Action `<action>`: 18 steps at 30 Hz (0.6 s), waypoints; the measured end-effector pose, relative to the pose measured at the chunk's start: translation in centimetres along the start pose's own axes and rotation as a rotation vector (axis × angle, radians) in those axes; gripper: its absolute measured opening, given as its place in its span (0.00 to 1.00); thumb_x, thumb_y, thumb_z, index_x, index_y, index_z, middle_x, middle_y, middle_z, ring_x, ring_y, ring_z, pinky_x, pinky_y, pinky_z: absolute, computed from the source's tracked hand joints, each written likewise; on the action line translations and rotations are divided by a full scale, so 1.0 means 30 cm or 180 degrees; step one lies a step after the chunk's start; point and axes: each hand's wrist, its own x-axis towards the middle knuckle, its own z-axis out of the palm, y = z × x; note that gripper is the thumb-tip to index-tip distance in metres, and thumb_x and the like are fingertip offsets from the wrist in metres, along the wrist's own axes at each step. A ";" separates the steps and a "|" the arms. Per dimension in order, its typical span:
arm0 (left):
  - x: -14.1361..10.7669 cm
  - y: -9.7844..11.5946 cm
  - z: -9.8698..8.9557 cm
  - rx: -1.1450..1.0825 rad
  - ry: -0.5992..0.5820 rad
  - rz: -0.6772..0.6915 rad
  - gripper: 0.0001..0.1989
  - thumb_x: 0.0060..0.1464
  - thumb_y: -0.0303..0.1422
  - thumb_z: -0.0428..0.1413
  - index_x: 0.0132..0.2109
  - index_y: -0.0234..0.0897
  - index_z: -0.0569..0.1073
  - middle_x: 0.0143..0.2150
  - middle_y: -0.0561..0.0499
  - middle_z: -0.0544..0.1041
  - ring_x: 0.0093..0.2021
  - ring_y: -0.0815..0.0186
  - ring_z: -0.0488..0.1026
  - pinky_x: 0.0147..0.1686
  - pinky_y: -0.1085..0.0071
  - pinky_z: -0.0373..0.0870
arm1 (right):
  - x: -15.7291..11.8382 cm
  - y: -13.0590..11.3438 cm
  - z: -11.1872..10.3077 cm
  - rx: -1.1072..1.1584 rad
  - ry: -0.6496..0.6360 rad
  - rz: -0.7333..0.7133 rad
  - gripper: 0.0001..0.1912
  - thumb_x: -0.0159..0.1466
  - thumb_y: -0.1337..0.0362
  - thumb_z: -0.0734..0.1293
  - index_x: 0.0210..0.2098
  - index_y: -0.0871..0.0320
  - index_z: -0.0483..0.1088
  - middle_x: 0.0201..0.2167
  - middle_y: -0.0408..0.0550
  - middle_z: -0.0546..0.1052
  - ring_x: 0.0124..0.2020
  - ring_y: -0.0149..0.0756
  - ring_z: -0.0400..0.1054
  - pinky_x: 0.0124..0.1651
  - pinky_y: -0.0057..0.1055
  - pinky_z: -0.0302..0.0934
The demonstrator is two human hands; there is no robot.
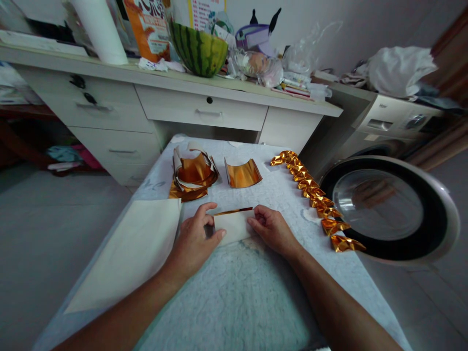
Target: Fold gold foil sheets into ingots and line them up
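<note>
A pale sheet of paper (234, 227) with a thin gold strip along its far edge is held between my hands, over the cloth-covered table. My left hand (197, 234) grips its left end, thumb in front and fingers behind. At the right end, my right hand (272, 226) pinches it with thumb and fingers. Beyond them lies a curved gold sheet (243, 174). To its left is a stack of curled gold sheets (193, 173). Folded gold pieces (310, 190) form a long row down the table's right side.
Large pale sheets (127, 258) lie at the table's left. Behind stands a white desk (204, 105) bearing a cut watermelon (199, 51), a paper roll (100, 31) and bags. A washing machine's open round door (387, 209) is at the right edge.
</note>
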 end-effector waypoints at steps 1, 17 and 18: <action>0.000 0.003 0.001 -0.0044 -0.0014 -0.0004 0.24 0.52 0.33 0.56 0.56 0.40 0.62 0.30 0.57 0.74 0.32 0.64 0.74 0.36 0.68 0.68 | -0.001 0.000 0.002 0.0035 0.0002 0.0004 0.09 0.61 0.63 0.64 0.26 0.55 0.60 0.20 0.37 0.61 0.24 0.29 0.55 0.27 0.26 0.49; -0.013 0.005 -0.023 -0.0557 -0.0394 -0.0082 0.15 0.57 0.37 0.55 0.50 0.38 0.74 0.40 0.51 0.79 0.40 0.61 0.75 0.39 0.68 0.70 | -0.003 -0.021 -0.011 0.2231 -0.0273 0.0257 0.25 0.57 0.53 0.72 0.49 0.54 0.64 0.41 0.47 0.73 0.42 0.36 0.68 0.44 0.31 0.63; -0.014 0.003 -0.023 -0.0603 -0.0409 -0.0096 0.15 0.57 0.37 0.55 0.50 0.37 0.74 0.41 0.51 0.80 0.40 0.61 0.76 0.39 0.67 0.71 | -0.003 -0.023 -0.010 0.2401 -0.0305 0.0294 0.25 0.56 0.53 0.73 0.48 0.54 0.64 0.40 0.46 0.73 0.40 0.35 0.68 0.43 0.31 0.63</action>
